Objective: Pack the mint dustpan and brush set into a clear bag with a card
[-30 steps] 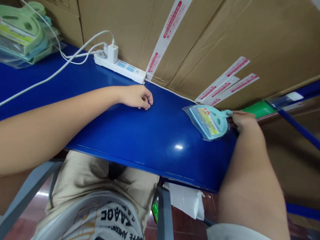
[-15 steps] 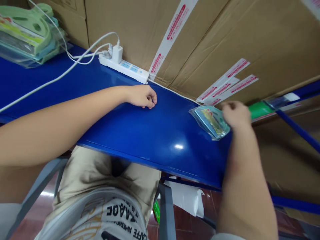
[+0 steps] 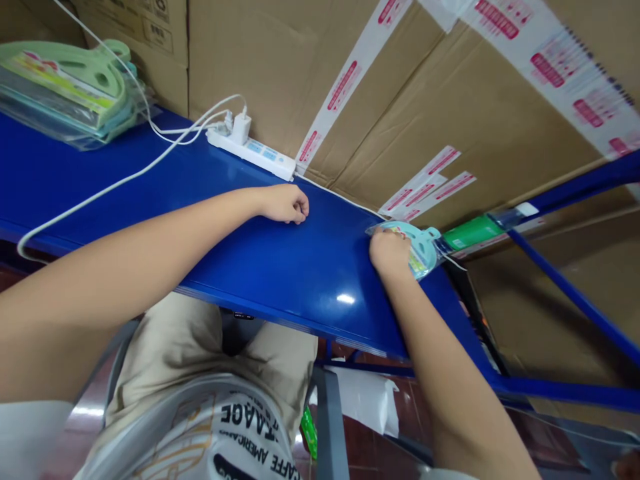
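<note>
My right hand (image 3: 391,255) lies over the left part of a bagged teal dustpan (image 3: 425,248), its fingers curled around the package edge. The fingertips are hidden by the back of the hand. The dustpan is in clear plastic with a printed label, and its handle with a hole points right. My left hand (image 3: 287,204) rests on the blue tabletop (image 3: 300,280), fingers curled in with nothing visible in them.
Larger light-green bagged dustpans (image 3: 107,80) sit at the far left. A white power strip (image 3: 255,153) with plugs and cables lies along the cardboard boxes (image 3: 270,60). A green packet (image 3: 475,232) is beyond the dustpan, near a blue frame bar (image 3: 575,293).
My right hand has moved from the right, handle end of the dustpan to its left part and closed there. My left hand stays curled on the table. The view has shifted slightly.
</note>
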Demonstrator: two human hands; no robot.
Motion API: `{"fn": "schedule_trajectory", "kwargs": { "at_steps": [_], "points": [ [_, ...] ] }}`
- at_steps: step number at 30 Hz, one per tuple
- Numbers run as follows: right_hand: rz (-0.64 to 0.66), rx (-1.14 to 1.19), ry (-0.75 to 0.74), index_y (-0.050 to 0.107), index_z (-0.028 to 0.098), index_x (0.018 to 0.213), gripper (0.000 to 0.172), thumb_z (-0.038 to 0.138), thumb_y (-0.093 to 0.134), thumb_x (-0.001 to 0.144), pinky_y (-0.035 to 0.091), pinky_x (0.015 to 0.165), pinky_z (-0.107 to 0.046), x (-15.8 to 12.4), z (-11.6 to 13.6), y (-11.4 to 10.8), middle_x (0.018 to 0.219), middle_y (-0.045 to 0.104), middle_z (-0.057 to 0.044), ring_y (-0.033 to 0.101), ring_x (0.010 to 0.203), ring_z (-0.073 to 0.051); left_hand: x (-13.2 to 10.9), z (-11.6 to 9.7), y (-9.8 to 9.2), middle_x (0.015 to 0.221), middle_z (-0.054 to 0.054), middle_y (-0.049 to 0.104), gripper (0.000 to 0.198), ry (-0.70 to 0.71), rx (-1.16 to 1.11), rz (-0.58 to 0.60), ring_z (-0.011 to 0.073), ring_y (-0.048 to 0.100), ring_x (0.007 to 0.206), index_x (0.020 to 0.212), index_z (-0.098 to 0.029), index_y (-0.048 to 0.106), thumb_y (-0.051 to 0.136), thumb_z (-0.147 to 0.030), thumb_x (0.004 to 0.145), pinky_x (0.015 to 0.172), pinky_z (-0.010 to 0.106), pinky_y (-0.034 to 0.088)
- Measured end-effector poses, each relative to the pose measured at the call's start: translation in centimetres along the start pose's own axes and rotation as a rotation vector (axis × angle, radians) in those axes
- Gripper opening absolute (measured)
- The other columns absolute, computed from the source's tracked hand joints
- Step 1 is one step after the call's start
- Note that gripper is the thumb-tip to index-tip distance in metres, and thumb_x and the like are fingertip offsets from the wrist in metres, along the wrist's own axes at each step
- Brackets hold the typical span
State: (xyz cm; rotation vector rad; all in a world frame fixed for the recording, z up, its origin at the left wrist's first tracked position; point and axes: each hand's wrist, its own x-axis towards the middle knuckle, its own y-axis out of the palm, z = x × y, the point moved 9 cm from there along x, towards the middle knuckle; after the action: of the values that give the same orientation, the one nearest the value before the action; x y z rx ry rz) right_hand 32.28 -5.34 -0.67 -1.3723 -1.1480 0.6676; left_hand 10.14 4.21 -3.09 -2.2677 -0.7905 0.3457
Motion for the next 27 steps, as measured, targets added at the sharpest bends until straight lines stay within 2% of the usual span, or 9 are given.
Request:
{"fn": "schedule_trajectory", "kwargs": {
  "at_steps": [3, 6, 9, 12, 16, 21, 23, 25, 27],
  "points": [
    [0.048, 0.012, -0.093, 0.072, 0.017, 0.084, 0.02, 0.007, 0.057, 0.093, 0.053, 0.1, -0.053, 0.9, 2.8, -0.3, 0.096, 0.077, -0.025, 0.076, 0.107, -0.038, -0.1, 0.1, 0.1, 0.074, 0.0, 0.077, 0.02, -0.009, 0.007, -0.01, 0.014, 0.067, 0.064, 0.099, -0.02, 0.079, 0.067, -0.018, 0.083, 0.076, 0.027, 0.054],
    [0.116, 0.133, -0.231, 0.076, 0.02, 0.092, 0.023, 0.016, 0.055, 0.099, 0.054, 0.094, -0.042, 1.3, 7.4, -0.9, 0.106, 0.08, -0.019, 0.076, 0.107, -0.034, -0.2, -0.2, -0.1, 0.081, 0.003, 0.08, 0.026, 0.004, 0.028, -0.047, 0.0152, 0.069, 0.068, 0.102, -0.018, 0.08, 0.063, -0.015, 0.083, 0.075, 0.028, 0.054],
    [0.089, 0.269, -0.352, 0.079, 0.019, 0.103, 0.026, 0.02, 0.053, 0.1, 0.053, 0.092, -0.039, 0.6, 12.0, -1.6, 0.11, 0.08, -0.016, 0.074, 0.106, -0.032, -0.3, -0.9, -0.8, 0.095, 0.007, 0.082, 0.029, 0.061, 0.147, -0.154, 0.0168, 0.072, 0.08, 0.107, -0.016, 0.08, 0.061, -0.013, 0.085, 0.081, 0.028, 0.054],
    [-0.004, 0.31, -0.43, 0.078, 0.017, 0.105, 0.027, 0.02, 0.052, 0.099, 0.053, 0.095, -0.041, -0.6, 14.4, -1.6, 0.114, 0.078, -0.018, 0.071, 0.106, -0.032, -0.5, -1.4, -1.6, 0.105, 0.009, 0.082, 0.033, 0.109, 0.27, -0.24, 0.02, 0.073, 0.093, 0.115, -0.016, 0.079, 0.062, -0.014, 0.086, 0.087, 0.03, 0.053],
    [-0.037, 0.453, -0.478, 0.076, 0.019, 0.098, 0.024, 0.017, 0.053, 0.096, 0.051, 0.1, -0.041, -1.3, 14.0, -1.2, 0.11, 0.077, -0.015, 0.069, 0.106, -0.03, -0.7, -1.8, -2.1, 0.113, 0.01, 0.08, 0.038, 0.144, 0.295, -0.275, 0.022, 0.073, 0.103, 0.121, -0.016, 0.078, 0.063, -0.016, 0.087, 0.094, 0.031, 0.052],
    [0.014, 0.635, -0.331, 0.074, 0.021, 0.084, 0.02, 0.015, 0.055, 0.091, 0.053, 0.09, -0.034, -0.3, 11.2, -1.1, 0.093, 0.078, -0.007, 0.071, 0.089, -0.023, -1.2, -2.2, -3.0, 0.121, 0.013, 0.078, 0.038, 0.159, 0.358, -0.323, 0.0284, 0.07, 0.117, 0.124, -0.015, 0.077, 0.061, -0.019, 0.09, 0.105, 0.038, 0.052],
    [0.011, 0.712, -0.286, 0.072, 0.021, 0.081, 0.018, 0.015, 0.057, 0.089, 0.053, 0.085, -0.033, 0.2, 10.6, -1.2, 0.086, 0.078, -0.005, 0.07, 0.083, -0.022, -1.7, -2.2, -4.6, 0.125, 0.013, 0.076, 0.037, 0.121, 0.388, -0.406, 0.031, 0.068, 0.124, 0.125, -0.017, 0.077, 0.059, -0.021, 0.092, 0.109, 0.042, 0.05],
    [0.012, 0.78, -0.269, 0.071, 0.021, 0.077, 0.016, 0.015, 0.059, 0.086, 0.053, 0.081, -0.032, 0.7, 10.3, -1.3, 0.08, 0.077, -0.004, 0.069, 0.078, -0.021, -3.0, -1.7, -7.5, 0.13, 0.011, 0.075, 0.036, 0.018, 0.386, -0.558, 0.0309, 0.064, 0.13, 0.126, -0.02, 0.075, 0.058, -0.024, 0.095, 0.114, 0.044, 0.048],
    [0.017, 0.831, -0.253, 0.071, 0.022, 0.074, 0.015, 0.015, 0.061, 0.082, 0.053, 0.078, -0.032, 1.2, 10.0, -1.3, 0.075, 0.075, -0.003, 0.069, 0.075, -0.021, -5.3, -1.0, -10.9, 0.137, 0.009, 0.072, 0.036, -0.123, 0.361, -0.748, 0.0287, 0.059, 0.136, 0.13, -0.021, 0.072, 0.054, -0.025, 0.099, 0.12, 0.044, 0.043]
  ]
}}
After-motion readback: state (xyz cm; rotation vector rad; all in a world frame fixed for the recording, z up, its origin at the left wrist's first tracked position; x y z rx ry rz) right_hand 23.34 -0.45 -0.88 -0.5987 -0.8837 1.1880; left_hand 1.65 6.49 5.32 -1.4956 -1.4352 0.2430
